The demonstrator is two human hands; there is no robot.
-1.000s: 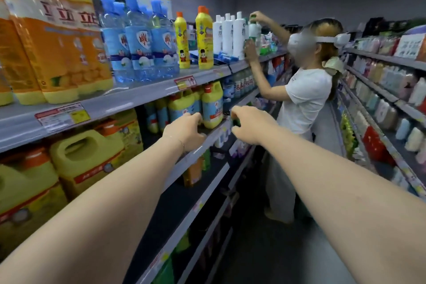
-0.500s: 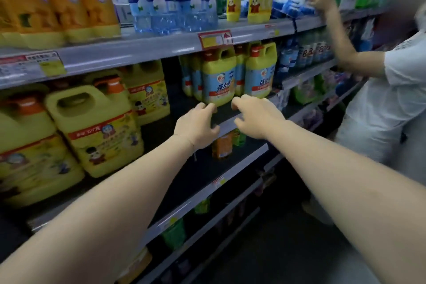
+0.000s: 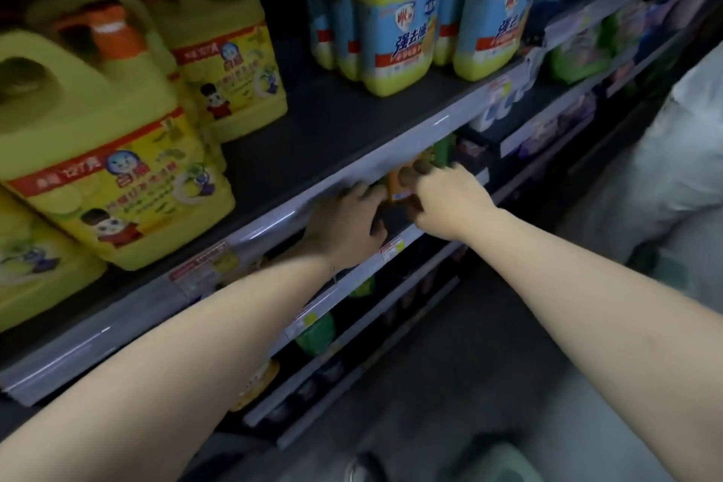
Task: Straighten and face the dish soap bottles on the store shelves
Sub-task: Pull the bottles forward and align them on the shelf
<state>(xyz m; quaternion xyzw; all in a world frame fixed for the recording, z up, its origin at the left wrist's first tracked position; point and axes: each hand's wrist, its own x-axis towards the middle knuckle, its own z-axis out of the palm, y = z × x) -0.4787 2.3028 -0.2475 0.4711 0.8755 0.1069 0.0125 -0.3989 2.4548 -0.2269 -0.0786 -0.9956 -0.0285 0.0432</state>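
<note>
A small orange dish soap bottle (image 3: pixel 396 184) stands on the shelf below the grey shelf rail (image 3: pixel 254 227), partly hidden in shadow. My right hand (image 3: pixel 446 203) wraps its fingers around the bottle's upper part from the right. From the left, my left hand (image 3: pixel 344 227) cups the bottle's lower side, its fingers tucked under the rail. A green bottle (image 3: pixel 442 149) stands just behind. Large yellow soap jugs (image 3: pixel 117 153) sit on the shelf above at left. Yellow jugs with blue labels (image 3: pixel 399 23) stand above the hands, facing out.
Another person in pale clothes (image 3: pixel 673 176) stands close on the right in the aisle. Lower shelves hold green bottles (image 3: pixel 317 329) and dark packs. Price tags (image 3: pixel 391 246) hang on the rails. Grey floor (image 3: pixel 489 364) lies below my arms.
My view has tipped down and closer. Both hands dropped from the front of the jug shelf to the shelf below and closed around the orange bottle.
</note>
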